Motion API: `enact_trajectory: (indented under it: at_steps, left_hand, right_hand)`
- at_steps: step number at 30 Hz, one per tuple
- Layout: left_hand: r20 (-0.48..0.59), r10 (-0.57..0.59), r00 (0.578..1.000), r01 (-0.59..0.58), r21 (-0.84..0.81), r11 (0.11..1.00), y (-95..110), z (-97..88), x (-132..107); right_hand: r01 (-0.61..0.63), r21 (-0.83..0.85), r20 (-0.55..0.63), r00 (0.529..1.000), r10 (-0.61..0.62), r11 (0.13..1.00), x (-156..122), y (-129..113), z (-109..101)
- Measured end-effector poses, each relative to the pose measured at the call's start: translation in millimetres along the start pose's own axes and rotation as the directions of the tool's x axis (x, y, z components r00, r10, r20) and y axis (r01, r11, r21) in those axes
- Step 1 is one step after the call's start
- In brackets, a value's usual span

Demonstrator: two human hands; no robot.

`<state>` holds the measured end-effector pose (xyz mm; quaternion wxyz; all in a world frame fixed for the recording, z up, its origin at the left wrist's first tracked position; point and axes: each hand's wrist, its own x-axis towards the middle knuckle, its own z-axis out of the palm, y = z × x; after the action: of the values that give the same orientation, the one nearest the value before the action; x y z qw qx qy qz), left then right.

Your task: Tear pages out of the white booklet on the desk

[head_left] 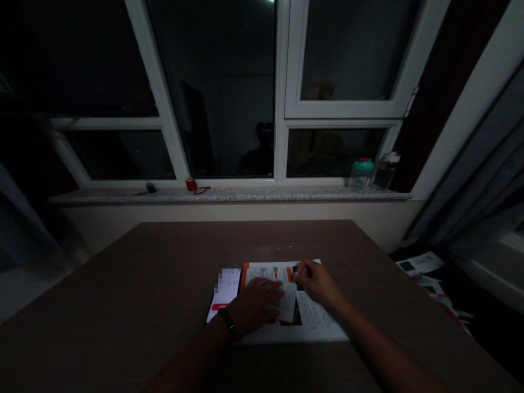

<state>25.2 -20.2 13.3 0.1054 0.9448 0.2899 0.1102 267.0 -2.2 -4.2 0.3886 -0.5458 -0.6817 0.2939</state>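
A printed page or magazine (323, 316) with columns of text, pictures and orange marks lies on the brown table (155, 273). My left hand (257, 303), a dark band at its wrist, rests flat on it with the fingers stretched out. Beside those fingers is a small pale slip of paper (289, 305), partly covered by the hand. Over the page's upper right part, my right hand (313, 278) has its fingers pinched together; what they hold, if anything, is too small and dark to tell. A phone (224, 295) with a lit screen lies left of the page.
Small pale scraps (284, 247) lie beyond the page. On the windowsill (254, 194) stand a green-lidded bottle (361, 173), a clear bottle (385, 172), a small red item (191, 184) and a small dark item (151, 188). Papers (423, 265) lie right of the table.
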Motion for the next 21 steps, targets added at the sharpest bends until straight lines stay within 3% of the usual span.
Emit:
enact_trajectory:
  at_steps: [5, 13, 21]
  left_hand:
    - [0.001, -0.005, 1.0, 0.005, -0.002, 1.0, 1.1, -1.3, 1.0]
    - [0.013, -0.017, 1.0, 0.018, -0.023, 1.0, 3.0, -2.8, 0.2]
    - [0.025, -0.021, 0.999, 0.022, -0.032, 0.999, 2.9, -3.7, 0.2]
  right_hand:
    - [0.014, 0.161, -0.029, 1.0, -0.01, 0.987, -1.7, 0.8, 12.3]
    - [0.128, -0.064, 0.059, 0.991, -0.124, 0.99, -7.3, -8.0, 10.7]
    - [0.108, -0.249, -0.034, 0.992, -0.12, 0.962, -3.9, -7.2, -1.0]
